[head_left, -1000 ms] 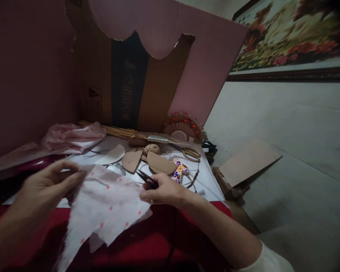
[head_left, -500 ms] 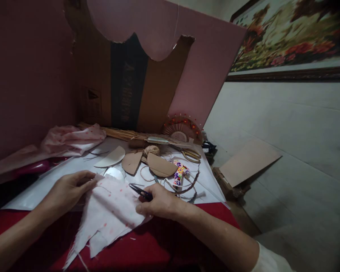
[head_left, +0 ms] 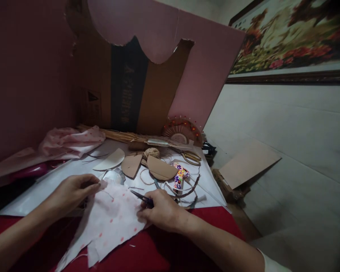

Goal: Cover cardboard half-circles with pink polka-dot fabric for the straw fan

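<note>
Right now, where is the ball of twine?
In the head view, the ball of twine lies slightly left of centre, behind the brown cardboard half-disc and left of the gold-handled scissors.

Behind the cloth (head_left: pixel 116 217) lie cardboard pieces (head_left: pixel 162 169), then twine (head_left: pixel 151 152).

In dim light, a framed painting (head_left: pixel 291 41) with red flowers hangs on a pale tiled wall (head_left: pixel 297 121), right of pink-faced cardboard (head_left: pixel 205 71).

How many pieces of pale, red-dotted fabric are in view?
2. One pale, red-dotted fabric piece spans from the left hand to the right hand; another, crumpled piece lies at far left. More may be hidden in folds.
</note>
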A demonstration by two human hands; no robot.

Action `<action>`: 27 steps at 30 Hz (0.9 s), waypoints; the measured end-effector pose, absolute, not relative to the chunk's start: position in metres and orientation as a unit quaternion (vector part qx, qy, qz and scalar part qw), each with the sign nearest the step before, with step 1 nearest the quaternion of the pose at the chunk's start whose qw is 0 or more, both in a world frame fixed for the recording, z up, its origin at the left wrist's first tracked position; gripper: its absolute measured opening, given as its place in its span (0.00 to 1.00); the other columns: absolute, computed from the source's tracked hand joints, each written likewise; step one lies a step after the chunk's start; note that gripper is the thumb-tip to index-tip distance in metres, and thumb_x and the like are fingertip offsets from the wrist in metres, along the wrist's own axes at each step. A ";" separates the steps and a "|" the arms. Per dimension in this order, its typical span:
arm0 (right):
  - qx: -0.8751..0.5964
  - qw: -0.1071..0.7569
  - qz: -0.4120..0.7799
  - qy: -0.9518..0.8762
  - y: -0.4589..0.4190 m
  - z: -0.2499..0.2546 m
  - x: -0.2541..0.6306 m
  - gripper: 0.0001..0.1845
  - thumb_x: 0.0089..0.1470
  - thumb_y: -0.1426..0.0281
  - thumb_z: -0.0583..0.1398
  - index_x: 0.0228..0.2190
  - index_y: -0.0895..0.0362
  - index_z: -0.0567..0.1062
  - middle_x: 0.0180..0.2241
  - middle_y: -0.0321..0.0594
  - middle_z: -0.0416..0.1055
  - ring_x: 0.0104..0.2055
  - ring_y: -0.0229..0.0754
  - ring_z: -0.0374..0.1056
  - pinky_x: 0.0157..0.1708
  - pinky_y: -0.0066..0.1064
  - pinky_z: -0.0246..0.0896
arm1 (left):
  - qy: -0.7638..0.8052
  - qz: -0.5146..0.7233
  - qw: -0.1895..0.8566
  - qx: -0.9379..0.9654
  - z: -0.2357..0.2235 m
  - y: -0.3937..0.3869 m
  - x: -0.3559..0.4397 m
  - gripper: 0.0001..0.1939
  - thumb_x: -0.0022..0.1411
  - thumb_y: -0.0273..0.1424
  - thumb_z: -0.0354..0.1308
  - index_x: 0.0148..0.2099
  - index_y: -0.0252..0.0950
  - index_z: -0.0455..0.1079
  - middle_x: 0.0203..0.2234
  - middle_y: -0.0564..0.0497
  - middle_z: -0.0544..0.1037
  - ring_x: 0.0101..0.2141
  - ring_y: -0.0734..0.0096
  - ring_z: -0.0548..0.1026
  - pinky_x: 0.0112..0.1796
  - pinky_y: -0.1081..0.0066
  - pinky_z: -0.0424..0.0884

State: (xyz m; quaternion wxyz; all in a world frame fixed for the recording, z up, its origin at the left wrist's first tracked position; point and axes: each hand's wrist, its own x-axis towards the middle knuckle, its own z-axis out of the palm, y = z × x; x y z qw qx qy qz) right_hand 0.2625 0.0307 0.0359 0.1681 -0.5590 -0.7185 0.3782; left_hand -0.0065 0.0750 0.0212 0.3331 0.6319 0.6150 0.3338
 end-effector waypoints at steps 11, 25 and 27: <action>-0.573 0.173 0.369 -0.711 0.031 0.030 0.269 0.03 0.44 0.73 0.62 0.26 0.57 0.76 0.25 0.37 0.74 0.29 0.37 0.67 0.28 0.25 0.54 | 0.657 0.291 0.199 0.666 0.014 0.074 -0.008 0.21 0.52 0.53 0.57 0.37 0.43 0.78 0.33 0.50 0.80 0.35 0.58 0.74 0.35 0.67 0.63; -0.576 0.206 0.358 -0.705 0.035 0.034 0.273 0.04 0.48 0.73 0.60 0.29 0.57 0.75 0.24 0.36 0.72 0.26 0.36 0.65 0.28 0.25 0.54 | 0.658 0.326 0.174 0.656 -0.005 0.077 -0.003 0.22 0.52 0.53 0.58 0.39 0.43 0.78 0.35 0.49 0.80 0.37 0.59 0.75 0.38 0.66 0.65; -0.574 0.195 0.360 -0.709 0.035 0.034 0.271 0.04 0.47 0.69 0.62 0.27 0.57 0.75 0.24 0.36 0.72 0.26 0.36 0.64 0.27 0.26 0.53 | 0.655 0.347 0.192 0.643 -0.006 0.078 -0.004 0.23 0.51 0.53 0.59 0.39 0.42 0.78 0.35 0.50 0.81 0.38 0.59 0.75 0.38 0.67 0.66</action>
